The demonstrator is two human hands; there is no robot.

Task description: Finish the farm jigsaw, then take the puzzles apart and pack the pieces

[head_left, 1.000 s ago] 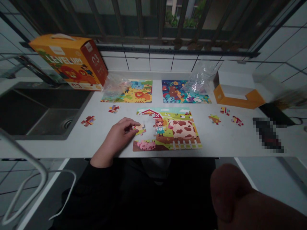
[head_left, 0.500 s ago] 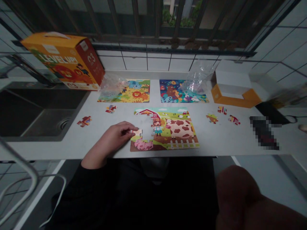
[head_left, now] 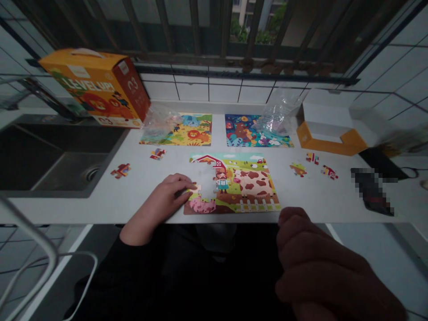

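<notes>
A farm jigsaw puzzle (head_left: 256,183) with a cow, a farmer and a pig lies near the counter's front edge, with a gap in its left half. At its left edge, my left hand (head_left: 163,200) has thumb and fingertips on a pale puzzle piece (head_left: 197,189), just above the pig. My right hand (head_left: 317,263) is large and close to the camera at the lower right, fingers curled in; whatever they may hold is hidden. Loose puzzle pieces lie left, one red-brown (head_left: 121,171) and one further back (head_left: 158,154). Several more, including a green one (head_left: 297,169), lie right.
Behind the puzzle are a lion picture (head_left: 197,129) and a dark blue animal picture (head_left: 242,131), partly under clear plastic bags. An orange box (head_left: 96,89) stands beside the sink (head_left: 67,156). An open carton (head_left: 331,138) and a blurred-out dark object (head_left: 372,191) are at right.
My left fingertips have shifted from pinching the piece's edge to lying over it at the puzzle's left side. My right hand has risen and moved left toward the counter edge. The view shifted slightly.
</notes>
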